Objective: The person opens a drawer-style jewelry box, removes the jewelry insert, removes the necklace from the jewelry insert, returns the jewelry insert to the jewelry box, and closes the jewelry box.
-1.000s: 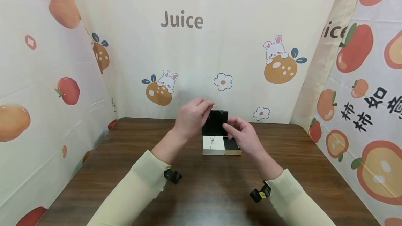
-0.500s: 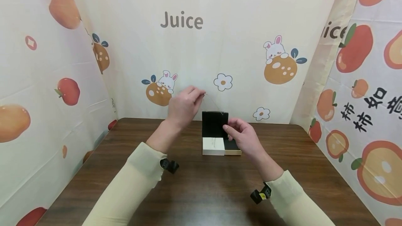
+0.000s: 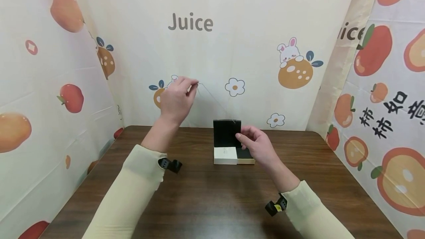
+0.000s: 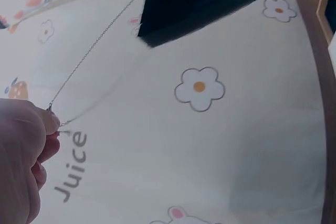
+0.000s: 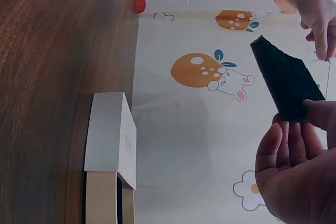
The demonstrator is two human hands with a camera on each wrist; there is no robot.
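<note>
My left hand, raised at the back left, pinches one end of a thin necklace chain between thumb and fingertips. The chain slants down to the top edge of a flat black jewellery insert. My right hand grips that insert by its right edge, thumb in front and fingers behind, and it stands nearly upright. Below it on the table is a small jewellery box: a white sleeve over the left part, and a gold-edged tray with dark inside sticking out to the right. My right fingers partly cover the tray.
The brown wooden table runs back to a fruit-printed cloth wall. More printed cloth stands along the right side and the left side.
My left hand has moved up and left from the insert's top edge, drawing the chain out. Loose chain no longer hangs over the white sleeve. The right hand has stayed nearly still.
</note>
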